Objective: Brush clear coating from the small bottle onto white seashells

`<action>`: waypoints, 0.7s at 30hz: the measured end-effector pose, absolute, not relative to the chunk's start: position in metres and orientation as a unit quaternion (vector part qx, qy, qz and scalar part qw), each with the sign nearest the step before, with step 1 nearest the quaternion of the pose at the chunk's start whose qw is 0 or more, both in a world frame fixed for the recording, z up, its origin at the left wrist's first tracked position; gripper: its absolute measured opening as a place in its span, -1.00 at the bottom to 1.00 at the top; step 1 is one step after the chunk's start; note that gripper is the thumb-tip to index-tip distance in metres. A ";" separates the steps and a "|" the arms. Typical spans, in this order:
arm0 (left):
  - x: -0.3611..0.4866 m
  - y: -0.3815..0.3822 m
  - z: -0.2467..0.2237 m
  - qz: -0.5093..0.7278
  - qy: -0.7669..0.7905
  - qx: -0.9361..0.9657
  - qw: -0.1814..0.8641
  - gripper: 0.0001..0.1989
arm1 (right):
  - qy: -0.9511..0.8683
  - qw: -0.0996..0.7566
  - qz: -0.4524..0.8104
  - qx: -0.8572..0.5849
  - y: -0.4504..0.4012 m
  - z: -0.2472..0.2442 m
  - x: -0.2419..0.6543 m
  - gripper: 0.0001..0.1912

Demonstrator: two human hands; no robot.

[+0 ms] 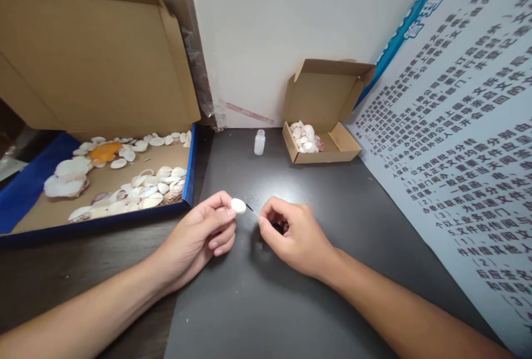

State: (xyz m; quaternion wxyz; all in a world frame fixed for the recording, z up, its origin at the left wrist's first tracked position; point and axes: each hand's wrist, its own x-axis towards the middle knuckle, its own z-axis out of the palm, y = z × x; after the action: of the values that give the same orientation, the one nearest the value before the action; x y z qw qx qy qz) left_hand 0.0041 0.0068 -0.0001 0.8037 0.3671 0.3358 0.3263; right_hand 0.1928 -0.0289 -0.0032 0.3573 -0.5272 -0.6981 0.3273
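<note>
Between thumb and fingers, my left hand [210, 226] pinches a small white seashell [238, 205] above the dark mat. My right hand [293, 231] is closed on a thin brush [251, 210] with a dark tip, which points at the shell's right edge. Whether the tip touches the shell I cannot tell. Something black, perhaps the brush's cap, is partly hidden inside the right hand's fingers. Beyond both hands stands a small uncapped glass bottle [260, 143] with whitish contents, upright on the mat.
At the left lies an open blue-edged cardboard box [124, 168] holding many shells and an orange shell [105, 152]. A smaller open cardboard box [328, 154] with white shells [305, 137] stands at the back right. A printed panel [465, 143] borders the right side; a white board [291, 21] rises behind.
</note>
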 end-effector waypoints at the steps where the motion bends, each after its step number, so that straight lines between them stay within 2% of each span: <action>1: 0.004 0.007 0.000 0.327 0.336 0.369 0.803 -0.84 | -0.700 0.357 0.329 -0.524 -0.029 -0.003 0.192 -0.88; 6: 0.005 0.005 0.001 0.332 0.339 0.381 0.794 -0.82 | -0.688 0.334 0.350 -0.541 -0.028 -0.002 0.192 -0.86; 10: 0.010 -0.001 0.005 0.345 0.349 0.383 0.783 -0.81 | -0.657 0.385 0.395 -0.514 -0.028 0.000 0.193 -0.88; 12: 0.013 -0.005 0.007 0.348 0.353 0.374 0.784 -0.80 | -0.659 0.410 0.392 -0.494 -0.030 0.001 0.192 -0.96; 16: 0.017 -0.012 0.009 0.329 0.345 0.345 0.808 -0.77 | -0.677 0.424 0.373 -0.472 -0.033 0.004 0.189 -0.71; 21: 0.018 -0.012 0.009 0.313 0.337 0.342 0.820 -0.79 | -0.672 0.424 0.362 -0.487 -0.033 0.007 0.189 -0.81</action>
State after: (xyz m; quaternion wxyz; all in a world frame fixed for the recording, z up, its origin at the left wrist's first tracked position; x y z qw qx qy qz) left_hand 0.0183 -0.0124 0.0094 0.8197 0.3417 0.3368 0.3130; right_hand 0.1894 -0.0335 0.0069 0.4241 -0.4873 -0.6718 0.3624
